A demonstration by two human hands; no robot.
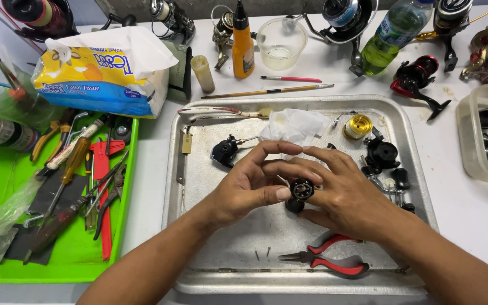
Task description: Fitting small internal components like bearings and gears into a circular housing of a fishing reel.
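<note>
Here both hands meet over the middle of the metal tray (199, 186), which sits on the white tabletop (148, 169) and likely serves to catch loose bits. The left hand (249, 189) is partly closed, thumb and fingers pinching a small black reel part (301, 190); the right hand (343, 192) curls around the same part from the other side, fingers bent over its top, so the part is braced between the two just above the tray floor. The part looks round, dark and glossy, with a faceted rim and a small centre opening; a second dark round piece (295, 205) shows just beneath it, whether joined or separate I cannot tell.

Other pieces lie spread apart on the tray: a black housing (225, 151), a gold spool (358, 126), a crumpled white tissue (292, 127), more black parts (382, 153) at right. Red-handled pliers (329, 261) rest near the front rim, within reach. A green tray (74, 265) of tools stands to the left.
</note>
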